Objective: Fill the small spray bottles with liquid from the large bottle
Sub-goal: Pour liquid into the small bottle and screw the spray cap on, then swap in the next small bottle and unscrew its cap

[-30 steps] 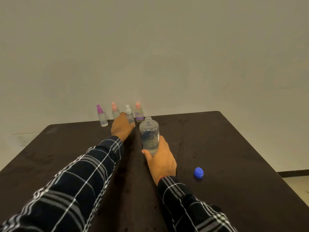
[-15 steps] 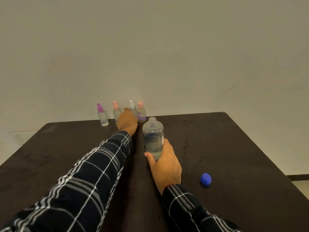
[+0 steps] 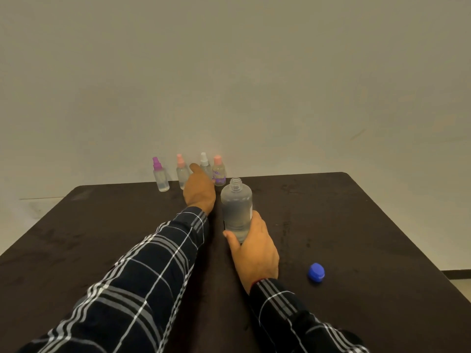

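Here the large bottle [image 3: 237, 210], uncapped and upright near the middle of the table [image 3: 356, 225], is grasped low round its body by the right hand [image 3: 254, 248]. It is judged to be light, slightly squeezable plastic, best held firmly at mid-body, and its open neck is likely to spill if tipped early. The four spray bottles [image 3: 160, 179] are lined up at the far edge by the wall and are judged light and easily toppled; the white-capped one [image 3: 205, 165] is approached by the left hand [image 3: 200, 192], though whether it is gripped cannot be told, and pouring room is seen nearer, left of the blue cap [image 3: 316, 271].
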`<action>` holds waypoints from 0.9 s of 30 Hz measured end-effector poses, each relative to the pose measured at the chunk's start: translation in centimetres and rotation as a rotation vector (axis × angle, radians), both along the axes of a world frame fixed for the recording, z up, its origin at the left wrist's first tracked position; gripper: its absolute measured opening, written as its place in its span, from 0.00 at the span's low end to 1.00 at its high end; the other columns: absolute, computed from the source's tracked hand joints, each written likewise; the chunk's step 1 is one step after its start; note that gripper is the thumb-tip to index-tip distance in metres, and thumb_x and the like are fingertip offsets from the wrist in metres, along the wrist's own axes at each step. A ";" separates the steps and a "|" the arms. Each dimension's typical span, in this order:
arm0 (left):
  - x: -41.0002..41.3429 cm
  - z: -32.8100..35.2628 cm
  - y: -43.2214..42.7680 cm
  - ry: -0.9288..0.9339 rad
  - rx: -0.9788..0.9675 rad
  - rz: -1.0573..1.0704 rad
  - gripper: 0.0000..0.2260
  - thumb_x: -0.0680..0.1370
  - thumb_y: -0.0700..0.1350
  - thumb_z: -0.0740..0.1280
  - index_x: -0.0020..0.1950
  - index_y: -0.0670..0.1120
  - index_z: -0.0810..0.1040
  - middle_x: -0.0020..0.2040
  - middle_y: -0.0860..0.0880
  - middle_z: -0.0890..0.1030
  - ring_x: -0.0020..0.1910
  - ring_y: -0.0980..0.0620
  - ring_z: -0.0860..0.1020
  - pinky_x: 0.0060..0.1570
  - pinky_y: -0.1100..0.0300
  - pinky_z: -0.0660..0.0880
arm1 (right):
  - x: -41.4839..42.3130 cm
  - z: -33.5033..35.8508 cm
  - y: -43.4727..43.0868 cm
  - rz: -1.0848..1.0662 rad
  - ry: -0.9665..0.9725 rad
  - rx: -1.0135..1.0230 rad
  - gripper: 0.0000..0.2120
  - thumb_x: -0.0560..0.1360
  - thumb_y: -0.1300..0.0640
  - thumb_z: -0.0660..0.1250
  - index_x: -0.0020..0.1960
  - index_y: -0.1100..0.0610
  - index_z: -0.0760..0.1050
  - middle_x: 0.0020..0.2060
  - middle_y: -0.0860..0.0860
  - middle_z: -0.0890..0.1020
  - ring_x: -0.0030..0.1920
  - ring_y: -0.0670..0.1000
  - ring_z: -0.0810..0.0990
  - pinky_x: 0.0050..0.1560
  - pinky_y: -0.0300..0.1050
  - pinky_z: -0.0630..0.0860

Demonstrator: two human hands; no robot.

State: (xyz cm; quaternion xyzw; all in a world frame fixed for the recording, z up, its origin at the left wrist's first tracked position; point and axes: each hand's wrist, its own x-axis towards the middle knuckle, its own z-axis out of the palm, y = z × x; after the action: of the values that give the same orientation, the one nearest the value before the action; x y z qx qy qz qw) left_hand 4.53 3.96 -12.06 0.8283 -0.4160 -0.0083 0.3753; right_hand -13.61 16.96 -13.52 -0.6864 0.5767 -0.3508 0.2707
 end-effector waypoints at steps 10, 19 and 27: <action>-0.9 1.6 0.1 -0.311 -0.021 -0.258 0.25 0.79 0.47 0.70 0.72 0.52 0.63 0.65 0.44 0.74 0.53 0.41 0.81 0.51 0.48 0.80 | -0.2 0.2 -0.1 -0.007 -0.002 0.042 0.38 0.73 0.40 0.70 0.76 0.48 0.57 0.69 0.46 0.71 0.66 0.49 0.74 0.63 0.49 0.75; -0.9 3.0 -1.5 -0.343 0.116 -0.219 0.23 0.77 0.46 0.73 0.70 0.46 0.69 0.64 0.42 0.74 0.56 0.39 0.81 0.55 0.48 0.79 | -0.2 -0.1 -0.6 0.012 -0.002 0.062 0.38 0.74 0.40 0.69 0.77 0.48 0.56 0.71 0.46 0.70 0.68 0.49 0.72 0.65 0.48 0.73; -0.8 3.7 -0.2 -0.180 -0.037 -0.220 0.11 0.81 0.50 0.67 0.59 0.46 0.75 0.53 0.45 0.81 0.50 0.46 0.80 0.53 0.51 0.79 | 0.0 -0.3 -0.5 -0.010 -0.003 0.025 0.38 0.73 0.39 0.70 0.76 0.49 0.58 0.69 0.45 0.71 0.66 0.48 0.74 0.64 0.48 0.75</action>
State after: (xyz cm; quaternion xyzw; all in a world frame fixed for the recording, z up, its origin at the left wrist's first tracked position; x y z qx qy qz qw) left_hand 3.71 3.71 -8.36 0.7680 -0.5364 0.0328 0.3484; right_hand -13.65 16.49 -13.82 -0.6797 0.5840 -0.3459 0.2782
